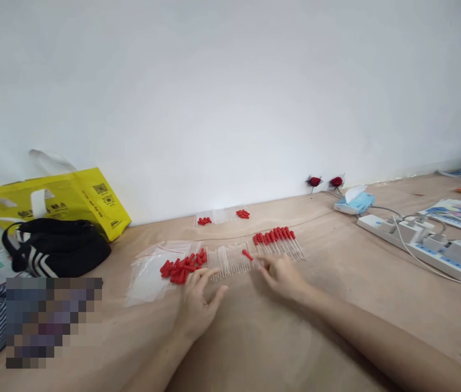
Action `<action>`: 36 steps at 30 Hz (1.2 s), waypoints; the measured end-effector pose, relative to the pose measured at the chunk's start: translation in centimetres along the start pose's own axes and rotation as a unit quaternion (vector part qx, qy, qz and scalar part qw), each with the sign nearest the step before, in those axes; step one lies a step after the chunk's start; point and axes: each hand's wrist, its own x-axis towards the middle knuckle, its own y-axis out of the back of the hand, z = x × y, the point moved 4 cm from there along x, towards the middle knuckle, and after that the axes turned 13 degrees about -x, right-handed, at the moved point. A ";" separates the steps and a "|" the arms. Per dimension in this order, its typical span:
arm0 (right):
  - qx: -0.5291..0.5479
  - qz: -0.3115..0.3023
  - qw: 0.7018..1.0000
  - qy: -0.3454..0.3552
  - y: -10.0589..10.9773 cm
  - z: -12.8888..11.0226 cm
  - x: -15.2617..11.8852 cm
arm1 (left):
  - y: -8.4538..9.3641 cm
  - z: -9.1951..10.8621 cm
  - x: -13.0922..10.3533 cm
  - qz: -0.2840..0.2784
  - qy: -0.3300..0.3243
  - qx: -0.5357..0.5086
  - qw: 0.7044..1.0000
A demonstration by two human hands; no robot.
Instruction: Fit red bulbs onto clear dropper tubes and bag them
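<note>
My right hand [283, 275] pinches a dropper, its red rubber bulb [247, 255] pointing up and to the left past my fingertips. Just right of it lies a row of glass droppers with red bulbs [276, 235]. A row of clear glass tubes [228, 259] without bulbs spreads between my hands. My left hand [200, 299] is open, fingers apart, beside a heap of loose red rubber bulbs [181, 268]. Clear plastic zip bags [146, 277] lie under and left of that heap.
Smaller bulb groups [204, 221] lie on bags near the wall. At left are a yellow bag [91, 201] and a black pouch [71, 247]. A white power strip [422, 245] with cables, a blue tissue pack [355, 202] and two dark red flowers [315, 181] are on the right.
</note>
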 end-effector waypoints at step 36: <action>-0.150 -0.144 0.947 -0.243 -3.6 -0.1 7.3 | 0.5 1.6 0.1 0.005 -0.062 0.033 0.997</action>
